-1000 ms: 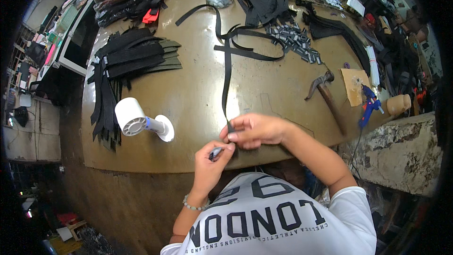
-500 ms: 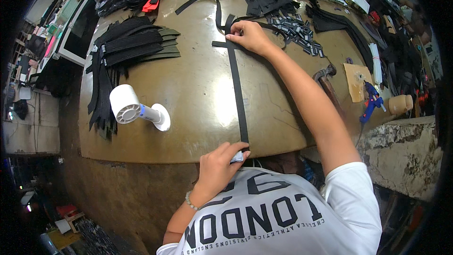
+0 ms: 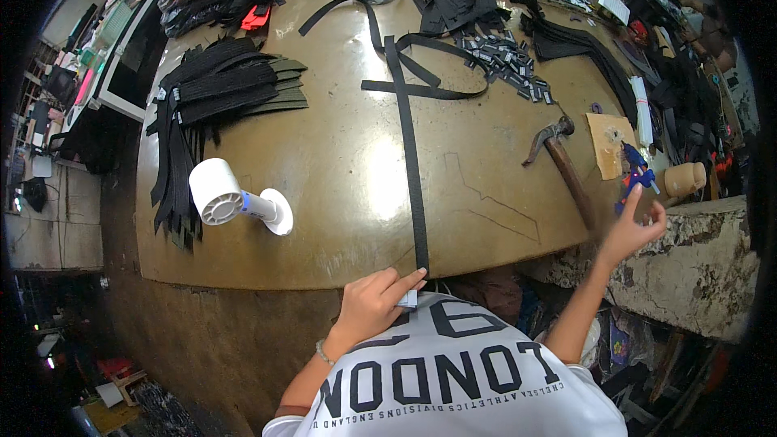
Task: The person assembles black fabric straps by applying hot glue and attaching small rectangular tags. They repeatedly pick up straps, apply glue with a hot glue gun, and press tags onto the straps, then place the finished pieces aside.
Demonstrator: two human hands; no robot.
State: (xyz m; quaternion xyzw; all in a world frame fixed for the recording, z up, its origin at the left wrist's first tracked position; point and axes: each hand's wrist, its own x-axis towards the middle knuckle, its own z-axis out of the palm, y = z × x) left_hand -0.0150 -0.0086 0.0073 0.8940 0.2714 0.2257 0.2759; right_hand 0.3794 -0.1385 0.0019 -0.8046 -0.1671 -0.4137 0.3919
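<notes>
A long black webbing strap point(image 3: 411, 170) runs from mid-table down to the near edge. My left hand point(image 3: 371, 305) pinches its near end there, with a small pale grey piece point(image 3: 409, 299) under the fingers. My right hand point(image 3: 634, 231) is at the right edge of the table, fingers apart and nothing seen in them. Its fingertips are beside a blue glue gun point(image 3: 636, 168), overlapping its lower part; whether they touch it I cannot tell. Another black strap point(image 3: 441, 93) lies loosely looped across the far part of the long one.
A hammer point(image 3: 566, 174) lies left of the right hand. Beyond are a brown board point(image 3: 609, 146), a tape roll point(image 3: 685, 180) and a pile of small dark clips point(image 3: 506, 65). A white handheld fan point(image 3: 218, 194) and bundled black straps point(image 3: 222, 81) occupy the left side.
My right hand has let go of the strap's far end and moved right and nearer, to the glue gun. The left hand stays at the near end.
</notes>
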